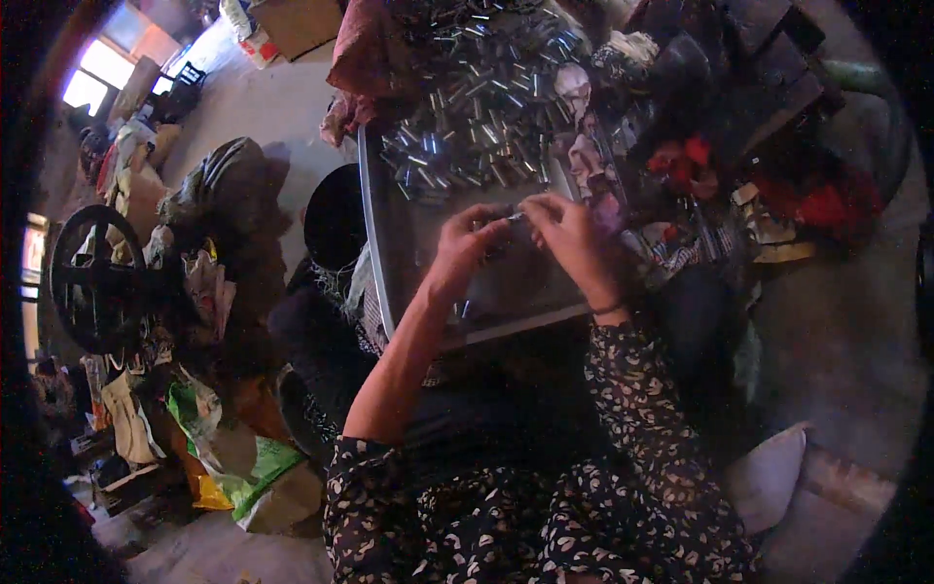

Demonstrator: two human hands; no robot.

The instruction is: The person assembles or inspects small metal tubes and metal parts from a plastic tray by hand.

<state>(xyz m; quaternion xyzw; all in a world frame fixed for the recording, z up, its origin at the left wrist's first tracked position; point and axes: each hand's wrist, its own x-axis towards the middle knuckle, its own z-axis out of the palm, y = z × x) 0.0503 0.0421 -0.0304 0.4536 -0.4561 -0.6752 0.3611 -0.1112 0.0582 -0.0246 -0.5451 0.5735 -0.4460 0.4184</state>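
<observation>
My left hand point(469, 245) and my right hand point(569, 234) meet over a grey metal tray point(384, 243), fingertips pinched together on a small metal piece point(513, 218) held between them. The far half of the tray is heaped with several short shiny metal tubes point(482, 97). Both forearms rise from the lower edge, with dark floral sleeves pushed up and a thin band on the right wrist.
Red and dark cloth scraps point(778, 185) lie to the right of the tray. A black round object point(333, 216) sits at the tray's left edge. A dark wheel point(97, 277), bags and clutter fill the left floor. A pale cushion point(769, 477) lies lower right.
</observation>
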